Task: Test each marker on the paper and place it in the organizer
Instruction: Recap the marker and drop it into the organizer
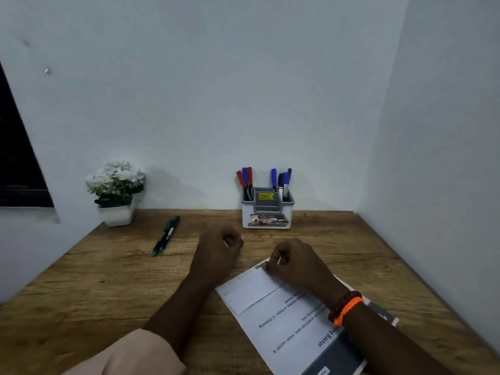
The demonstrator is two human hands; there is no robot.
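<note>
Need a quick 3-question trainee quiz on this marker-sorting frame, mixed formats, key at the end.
1. True or false: the left hand holds a marker.
2. Multiple choice: the markers not yet sorted lie A) on the paper, B) on the desk near the flower pot, C) behind the organizer.
3. Fill in: the right hand rests on the ____.

Key: 1 false; its fingers are curled and no marker shows in its grip. 2 B. 3 paper.
</note>
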